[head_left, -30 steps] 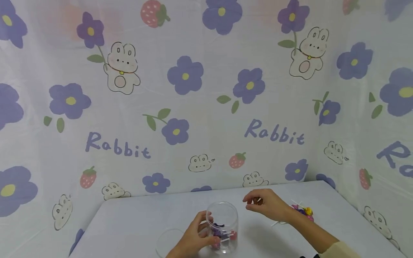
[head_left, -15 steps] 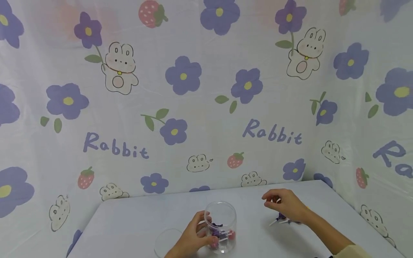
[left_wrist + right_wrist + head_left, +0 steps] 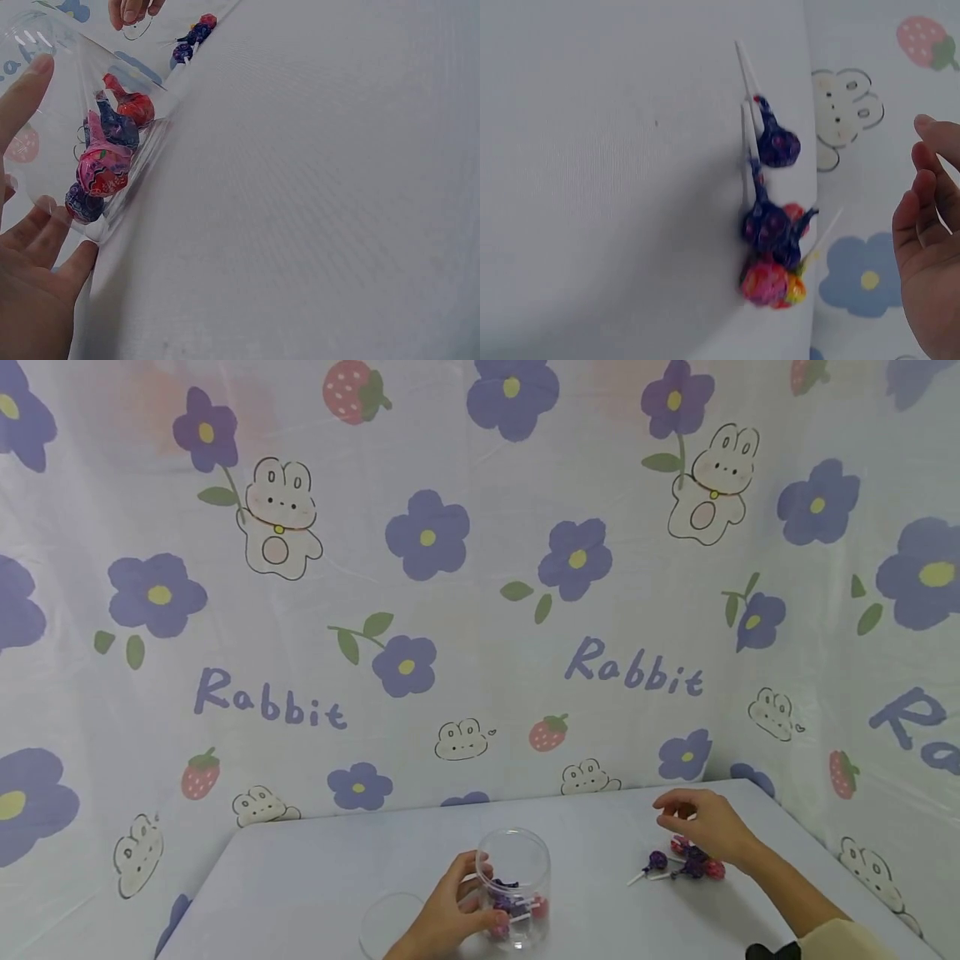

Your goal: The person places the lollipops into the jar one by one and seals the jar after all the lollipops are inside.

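The left grip [image 3: 450, 906] is wrapped round the jar [image 3: 534, 875] from its left, thumb on the near wall. The right grip [image 3: 708, 828] hangs over the far side of the pile [image 3: 697, 864], fingers loosely bent and pinching nothing.

The jar stands upright and uncovered near the middle of the tabletop [image 3: 600, 922], with several lollipops [image 3: 105, 171] lying in its lower part. More lollipops make up the pile, well to the right; one purple head sits at its left edge, white sticks poking out beside it. Left of the jar lies the lid [image 3: 390, 917], next to the left wrist.

The jar looks light and smooth, so a slack left grip or a knock on the rim could tip it and spill the contents. In the pile the heads crowd together; pulling one stick might drag or roll its neighbours. A shift of the left forearm could push the lid away.
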{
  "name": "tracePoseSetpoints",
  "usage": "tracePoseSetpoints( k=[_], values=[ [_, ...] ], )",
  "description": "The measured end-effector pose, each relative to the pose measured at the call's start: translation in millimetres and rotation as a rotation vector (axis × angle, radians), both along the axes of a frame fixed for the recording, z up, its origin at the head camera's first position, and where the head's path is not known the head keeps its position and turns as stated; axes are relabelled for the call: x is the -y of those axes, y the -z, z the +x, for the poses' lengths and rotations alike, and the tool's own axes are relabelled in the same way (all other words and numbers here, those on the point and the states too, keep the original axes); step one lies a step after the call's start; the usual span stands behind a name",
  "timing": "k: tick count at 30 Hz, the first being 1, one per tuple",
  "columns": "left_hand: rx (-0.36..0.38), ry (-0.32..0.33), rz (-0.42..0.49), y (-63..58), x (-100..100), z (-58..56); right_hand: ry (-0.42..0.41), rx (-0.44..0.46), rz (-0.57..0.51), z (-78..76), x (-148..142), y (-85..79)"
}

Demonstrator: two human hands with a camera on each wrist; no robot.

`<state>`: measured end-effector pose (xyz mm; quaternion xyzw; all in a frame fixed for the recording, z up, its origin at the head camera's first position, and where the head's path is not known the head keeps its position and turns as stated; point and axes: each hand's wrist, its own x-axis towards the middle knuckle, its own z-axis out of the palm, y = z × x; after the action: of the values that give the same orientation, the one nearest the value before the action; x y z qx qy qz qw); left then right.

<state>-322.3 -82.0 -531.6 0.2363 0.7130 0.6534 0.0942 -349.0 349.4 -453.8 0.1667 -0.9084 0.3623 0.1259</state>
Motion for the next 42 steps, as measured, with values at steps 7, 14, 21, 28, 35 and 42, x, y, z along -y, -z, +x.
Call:
tracePoseSetpoints(
  k=[7, 14, 21, 28, 35, 42],
  values=[
    [0.006, 0.002, 0.002, -0.1, 3.3, -0.4, 0.082, 0.008, 0.021, -3.1, -19.8, 6.5],
    [0.011, -0.011, -0.006, 0.1, 5.1, -1.1, 0.121, 0.028, 0.055, -11.1, -31.5, 15.8],
    [0.0, 0.012, 0.031, 3.1, 4.8, -2.4, 0.129, 0.087, 0.084, -23.6, -41.5, 33.1],
    [-0.01, 0.023, 0.042, 6.4, 3.0, -2.9, 0.113, 0.057, 0.173, -26.8, -38.8, 43.3],
    [0.001, 0.011, 0.026, 4.3, 3.4, -1.2, 0.133, 0.076, 0.206, -28.6, -40.6, 41.8],
    [0.008, 0.018, 0.039, 3.7, 3.4, -1.5, 0.149, 0.14, 0.185, -25.9, -50.5, 30.2]
  ],
)
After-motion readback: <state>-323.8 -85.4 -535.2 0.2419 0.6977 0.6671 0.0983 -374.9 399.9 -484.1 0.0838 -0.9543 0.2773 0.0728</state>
